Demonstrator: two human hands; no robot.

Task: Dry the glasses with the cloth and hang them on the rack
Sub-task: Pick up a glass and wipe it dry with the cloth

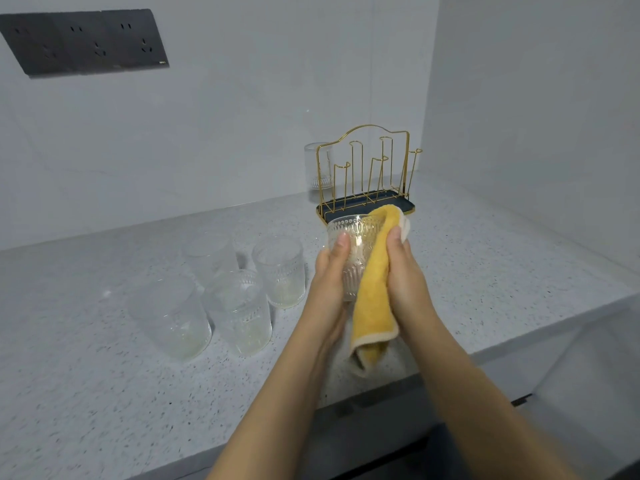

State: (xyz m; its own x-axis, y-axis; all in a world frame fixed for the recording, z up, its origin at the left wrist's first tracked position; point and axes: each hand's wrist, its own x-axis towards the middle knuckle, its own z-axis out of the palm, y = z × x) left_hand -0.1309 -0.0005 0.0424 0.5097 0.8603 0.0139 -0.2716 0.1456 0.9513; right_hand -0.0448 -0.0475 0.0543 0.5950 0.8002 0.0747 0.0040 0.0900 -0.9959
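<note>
One glass (pixel 353 244) gripped in left hand (pixel 329 271), wiped with cloth (pixel 375 289) held by right hand (pixel 403 271); one glass on rack (pixel 367 174), four undried glasses (pixel 239 306) left on desk (pixel 104 375)

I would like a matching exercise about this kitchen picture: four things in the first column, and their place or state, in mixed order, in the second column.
Things:
1. yellow cloth
2. gold rack
3. patterned glass
4. socket panel

Places or states:
A. held in the left hand
B. mounted on the wall, upper left
C. standing on a dark tray at the back of the counter
D. pressed against the glass by the right hand

Pairs: 1-D, 2-C, 3-A, 4-B
</note>
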